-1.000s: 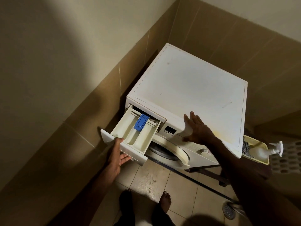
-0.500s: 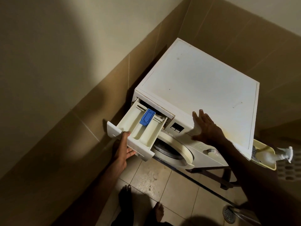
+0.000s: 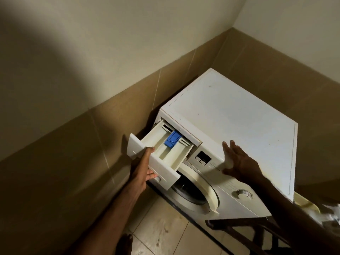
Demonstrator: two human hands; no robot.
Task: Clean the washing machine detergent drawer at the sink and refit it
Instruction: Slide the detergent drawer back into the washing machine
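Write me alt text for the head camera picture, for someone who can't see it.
A person's left hand grips the front of a detergent drawer pulled partway out of a white washing machine, while the right hand rests open on the machine's front top edge. A blue insert sits in the drawer's middle compartment.

Tiled floor, washing machine on stand

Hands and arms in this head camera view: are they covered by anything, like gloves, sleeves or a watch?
No. The left hand and right hand are bare, without gloves. Both forearms are uncovered as far as the frame shows; no sleeve, watch or ring is visible in the dim light.
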